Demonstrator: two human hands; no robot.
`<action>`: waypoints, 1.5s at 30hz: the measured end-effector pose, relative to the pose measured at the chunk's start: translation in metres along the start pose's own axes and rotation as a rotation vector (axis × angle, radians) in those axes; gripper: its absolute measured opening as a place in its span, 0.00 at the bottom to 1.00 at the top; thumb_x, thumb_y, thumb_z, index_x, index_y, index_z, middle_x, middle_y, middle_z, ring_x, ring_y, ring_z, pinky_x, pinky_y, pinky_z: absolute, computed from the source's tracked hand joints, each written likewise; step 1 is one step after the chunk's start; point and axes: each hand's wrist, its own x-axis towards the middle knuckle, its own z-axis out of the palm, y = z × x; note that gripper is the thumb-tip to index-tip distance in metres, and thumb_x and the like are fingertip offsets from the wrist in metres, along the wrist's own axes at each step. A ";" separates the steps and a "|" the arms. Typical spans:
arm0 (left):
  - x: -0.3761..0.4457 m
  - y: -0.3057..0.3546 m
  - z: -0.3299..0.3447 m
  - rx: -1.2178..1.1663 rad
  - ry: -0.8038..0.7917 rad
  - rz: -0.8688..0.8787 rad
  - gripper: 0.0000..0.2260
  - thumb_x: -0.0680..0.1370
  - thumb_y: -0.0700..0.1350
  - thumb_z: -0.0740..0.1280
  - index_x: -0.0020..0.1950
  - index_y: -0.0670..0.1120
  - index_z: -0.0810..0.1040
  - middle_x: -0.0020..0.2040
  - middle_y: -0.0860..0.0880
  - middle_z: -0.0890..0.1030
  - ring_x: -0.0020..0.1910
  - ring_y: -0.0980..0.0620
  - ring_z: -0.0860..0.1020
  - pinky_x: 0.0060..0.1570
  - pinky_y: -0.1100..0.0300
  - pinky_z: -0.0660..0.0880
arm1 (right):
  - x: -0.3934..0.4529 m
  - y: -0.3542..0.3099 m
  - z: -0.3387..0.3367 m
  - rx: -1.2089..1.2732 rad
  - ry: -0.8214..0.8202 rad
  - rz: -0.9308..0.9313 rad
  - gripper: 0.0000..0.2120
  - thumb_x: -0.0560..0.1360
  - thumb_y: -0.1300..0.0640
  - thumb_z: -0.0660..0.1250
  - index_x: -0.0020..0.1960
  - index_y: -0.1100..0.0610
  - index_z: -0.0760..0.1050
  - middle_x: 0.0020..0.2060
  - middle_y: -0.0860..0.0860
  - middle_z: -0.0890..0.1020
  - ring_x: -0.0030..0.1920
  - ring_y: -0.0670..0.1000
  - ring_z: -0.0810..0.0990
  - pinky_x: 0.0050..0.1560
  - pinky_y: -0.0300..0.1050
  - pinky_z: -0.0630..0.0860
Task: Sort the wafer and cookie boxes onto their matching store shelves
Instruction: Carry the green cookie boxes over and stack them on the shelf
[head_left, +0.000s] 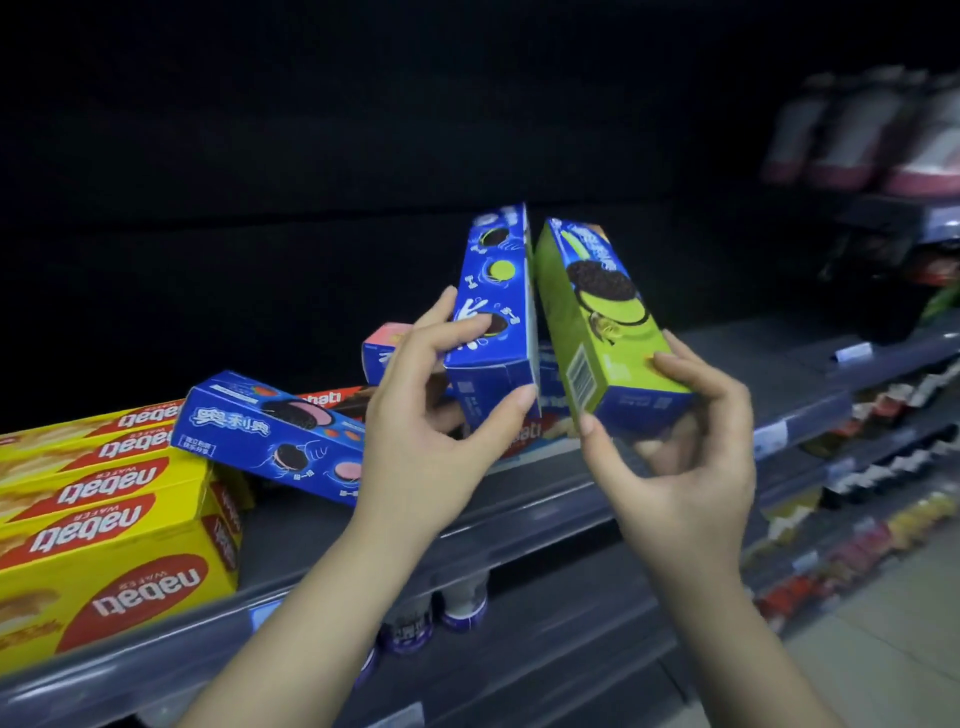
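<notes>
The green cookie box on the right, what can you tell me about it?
The green cookie box is a long, slim printed carton, lime green on its broad face with a dark sandwich cookie with green filling pictured, blue at the near end and a barcode on the side. It looks closed. The right hand holds its near end, far end tilted up, above the shelf, beside the blue box.

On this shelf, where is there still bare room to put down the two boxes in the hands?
Bare shelf shows right of the green box, up to the price tag. A narrower strip runs along the front edge, below the lying blue box. Crowded: the yellow wafer boxes at left and the pile behind the left hand.
</notes>
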 end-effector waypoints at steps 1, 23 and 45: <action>-0.002 0.002 0.003 -0.029 -0.007 0.013 0.15 0.70 0.49 0.71 0.57 0.54 0.76 0.72 0.54 0.68 0.67 0.62 0.71 0.49 0.51 0.81 | -0.004 -0.004 -0.003 -0.021 0.015 -0.006 0.25 0.68 0.66 0.75 0.59 0.53 0.68 0.69 0.59 0.69 0.67 0.54 0.74 0.54 0.39 0.78; -0.134 0.059 0.215 -1.028 -0.987 -0.702 0.34 0.65 0.41 0.72 0.71 0.46 0.68 0.64 0.47 0.79 0.63 0.46 0.77 0.58 0.54 0.76 | -0.144 -0.137 -0.195 -0.400 0.900 -0.014 0.14 0.68 0.43 0.74 0.48 0.48 0.76 0.62 0.50 0.78 0.65 0.57 0.75 0.64 0.67 0.68; -0.191 0.071 0.577 -0.931 -1.080 -0.883 0.25 0.61 0.46 0.74 0.59 0.53 0.81 0.57 0.43 0.83 0.51 0.46 0.80 0.53 0.54 0.77 | -0.113 -0.168 -0.554 -0.090 0.903 0.543 0.30 0.63 0.63 0.68 0.64 0.66 0.71 0.51 0.61 0.83 0.45 0.53 0.82 0.43 0.47 0.81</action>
